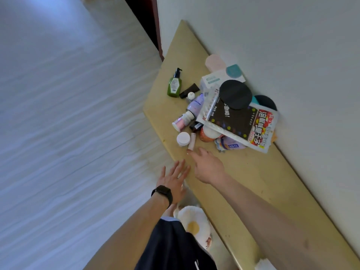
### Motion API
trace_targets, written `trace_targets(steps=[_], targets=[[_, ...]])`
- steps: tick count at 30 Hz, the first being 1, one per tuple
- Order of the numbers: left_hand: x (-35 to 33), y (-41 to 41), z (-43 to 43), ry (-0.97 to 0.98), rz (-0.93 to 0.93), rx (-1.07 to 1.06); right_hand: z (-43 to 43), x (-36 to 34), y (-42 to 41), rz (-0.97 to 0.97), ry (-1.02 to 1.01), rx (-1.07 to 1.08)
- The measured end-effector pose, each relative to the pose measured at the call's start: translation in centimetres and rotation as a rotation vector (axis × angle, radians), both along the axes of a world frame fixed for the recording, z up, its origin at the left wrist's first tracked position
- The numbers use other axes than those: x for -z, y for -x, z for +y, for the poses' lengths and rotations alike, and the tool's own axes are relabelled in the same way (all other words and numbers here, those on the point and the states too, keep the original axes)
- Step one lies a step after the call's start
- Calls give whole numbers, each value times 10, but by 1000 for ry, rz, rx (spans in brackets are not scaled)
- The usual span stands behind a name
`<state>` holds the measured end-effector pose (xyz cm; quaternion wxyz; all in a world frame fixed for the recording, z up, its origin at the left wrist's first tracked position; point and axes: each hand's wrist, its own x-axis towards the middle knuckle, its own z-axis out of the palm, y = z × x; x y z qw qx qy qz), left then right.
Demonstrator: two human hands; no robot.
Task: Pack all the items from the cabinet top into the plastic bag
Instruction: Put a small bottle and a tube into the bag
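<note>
A black smartwatch (162, 194) on a wide black band wraps the wrist of the left hand (173, 178). Both forearms are bare. The dark navy garment (175, 248) nearest the camera carries a small white mark.

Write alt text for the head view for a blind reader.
A right hand and left hand, both open, reach toward a heap of toiletries and packets on a cabinet top. The right one almost touches a pink tube beside a white jar; a green pump bottle sits apart.
</note>
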<state>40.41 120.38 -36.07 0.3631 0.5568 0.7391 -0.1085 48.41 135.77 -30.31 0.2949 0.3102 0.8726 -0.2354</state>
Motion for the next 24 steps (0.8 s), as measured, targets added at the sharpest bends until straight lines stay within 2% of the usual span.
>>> trace_targets(steps=[3,6,8,11,18,21,24], targets=[[-8,11,4,-64,-63,-117,1,11,10,-94,-22,-60],[-19,26,14,-205,-88,-505,-4,18,-1,-97,-48,-20],[-22,38,24,-274,-89,-653,-12,20,-21,-80,-74,52],[-27,56,49,-325,-75,-575,-31,24,-65,-108,-104,190],[-43,53,88,-261,-78,-411,-64,36,-148,-245,-111,526],[-50,33,75,-204,-114,-374,-68,33,-165,-161,48,739],[-54,5,58,-182,-215,-403,-74,15,-178,66,315,1170]])
